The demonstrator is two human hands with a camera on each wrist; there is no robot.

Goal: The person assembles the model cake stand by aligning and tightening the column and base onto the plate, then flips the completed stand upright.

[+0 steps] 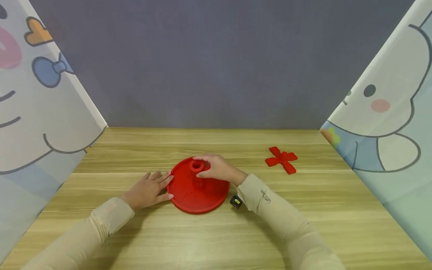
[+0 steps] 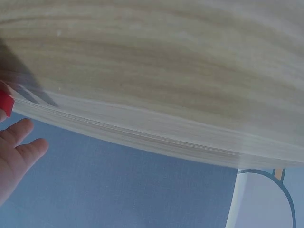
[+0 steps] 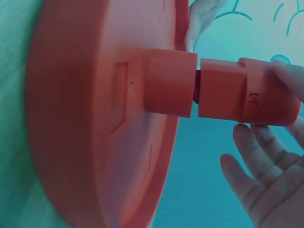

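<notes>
A round red dish (image 1: pixel 199 206) with a raised rim lies on the table. From its middle rises a short red post (image 3: pixel 171 83), and a red cylindrical piece (image 3: pixel 222 90) stands in line above it, a narrow gap with a dark stem between them. My right hand (image 1: pixel 218 169) pinches the top of that piece between thumb and fingers; its upper end shows a round hole in the head view. On the dish's left edge, my left hand (image 1: pixel 146 192) rests with fingers spread and fairly straight, fingertips touching the rim.
A red four-armed cross piece (image 1: pixel 282 159) with a small knob lies at the back right of the wood-grain table (image 1: pixel 135 240). A grey panel (image 1: pixel 216 67) closes off the back, with cartoon-printed panels at both sides. A small black camera (image 1: pixel 236 201) sits by the right cuff.
</notes>
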